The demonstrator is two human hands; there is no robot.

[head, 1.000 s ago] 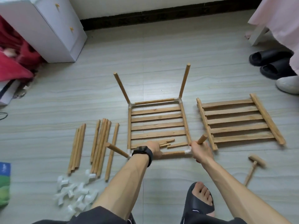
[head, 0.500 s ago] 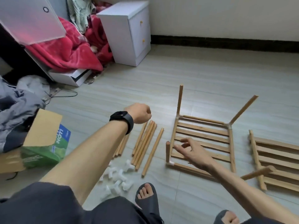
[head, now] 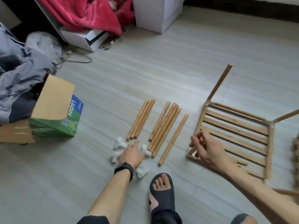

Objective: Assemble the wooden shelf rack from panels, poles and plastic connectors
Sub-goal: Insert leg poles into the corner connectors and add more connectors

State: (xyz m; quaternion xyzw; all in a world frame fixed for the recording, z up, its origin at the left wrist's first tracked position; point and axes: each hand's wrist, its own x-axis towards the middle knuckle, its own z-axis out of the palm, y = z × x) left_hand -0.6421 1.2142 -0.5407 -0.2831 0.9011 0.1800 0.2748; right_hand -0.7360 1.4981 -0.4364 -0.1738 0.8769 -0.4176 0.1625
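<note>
Lower centre: our left hand [head: 131, 155] rests on the white plastic connectors [head: 120, 143], whether it grips one we cannot tell; loose poles [head: 163, 126] lie just right; our right hand [head: 209, 151] curls its fingers round a corner pole [head: 192, 150] of the slatted panel [head: 234, 131], at right.

Bare floor ahead, clutter to the left, frame to the right

Bare floor [head: 161, 70] runs from the loose poles [head: 161, 125] to the cabinet [head: 155, 13]. Narrow strips of floor separate the pole bunches, and a wider lane lies between the single pole and the frame [head: 234, 126]. Connectors [head: 120, 145] crowd the poles' near ends under the left hand [head: 131, 155]. Upright poles [head: 218, 84] jut from the frame's far corners, and the right hand [head: 205, 148] is at its near-left corner. A box [head: 55, 117] and clothes [head: 19, 75] block the left. A foot [head: 161, 186] stands between the arms.
</note>
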